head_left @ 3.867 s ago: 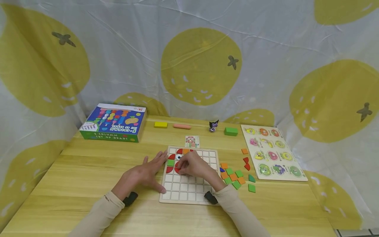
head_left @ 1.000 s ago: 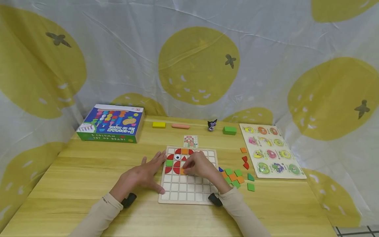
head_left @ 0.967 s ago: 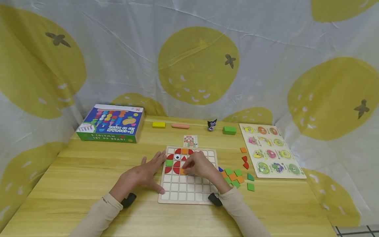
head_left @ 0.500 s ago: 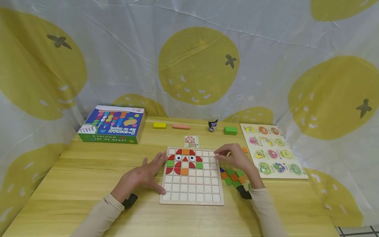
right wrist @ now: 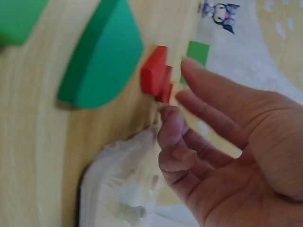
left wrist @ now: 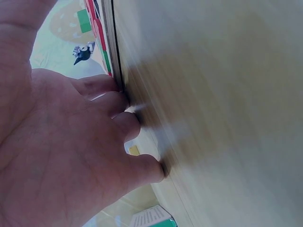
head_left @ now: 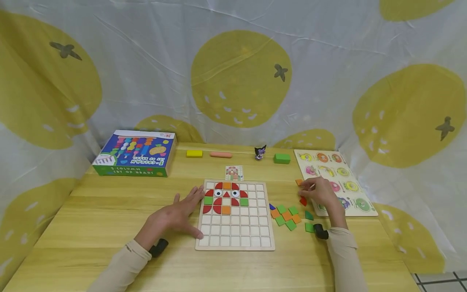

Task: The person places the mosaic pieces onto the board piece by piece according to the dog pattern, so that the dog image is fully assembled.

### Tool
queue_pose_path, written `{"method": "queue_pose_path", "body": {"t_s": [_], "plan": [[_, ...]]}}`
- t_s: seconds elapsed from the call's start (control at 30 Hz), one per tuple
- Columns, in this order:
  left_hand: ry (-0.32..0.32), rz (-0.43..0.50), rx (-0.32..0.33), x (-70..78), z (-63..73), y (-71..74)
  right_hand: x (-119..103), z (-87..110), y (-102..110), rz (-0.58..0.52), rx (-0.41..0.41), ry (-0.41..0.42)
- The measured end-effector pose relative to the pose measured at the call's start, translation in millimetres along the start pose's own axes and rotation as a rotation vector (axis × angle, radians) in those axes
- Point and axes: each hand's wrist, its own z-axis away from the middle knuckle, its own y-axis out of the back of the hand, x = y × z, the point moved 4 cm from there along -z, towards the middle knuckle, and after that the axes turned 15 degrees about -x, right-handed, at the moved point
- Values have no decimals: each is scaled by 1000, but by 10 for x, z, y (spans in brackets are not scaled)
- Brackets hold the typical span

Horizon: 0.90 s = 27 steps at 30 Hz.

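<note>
At ten o'clock from the gridded board (head_left: 235, 220) lies the bead box (head_left: 135, 153); the left hand (head_left: 175, 215), fingers spread, touches the board's rim at ten and eight. Set pieces (head_left: 226, 194) cluster toward eleven, with open cells (head_left: 235, 231) at six. Loose tiles (head_left: 287, 216) sit just beside the three-o'clock rim. Past a strip of tabletop (head_left: 286, 192), the right hand (head_left: 322, 192), thumb and fingers parted, hangs by a red piece (head_left: 303, 201) near the fruit puzzle's nine-o'clock edge (head_left: 298, 157)

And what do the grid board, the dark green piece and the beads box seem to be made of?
Grid board: probably wood, matte, with pale tan rim. Dark green piece: painted wood or plastic, unclear which; smooth, evenly coloured faces. Beads box: likely cardboard, printed faces, crisp edges.
</note>
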Motion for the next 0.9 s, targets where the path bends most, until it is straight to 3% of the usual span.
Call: {"method": "queue_pose_path", "body": {"t_s": [0.33, 0.67, 0.9], "plan": [[9, -2, 12, 16, 13, -4, 41, -74, -58, -36, -19, -89], [7, -4, 10, 9, 3, -14, -41, -55, -75, 25, -56, -82], [13, -3, 10, 14, 1, -15, -77, -61, -87, 10, -38, -20]]}}
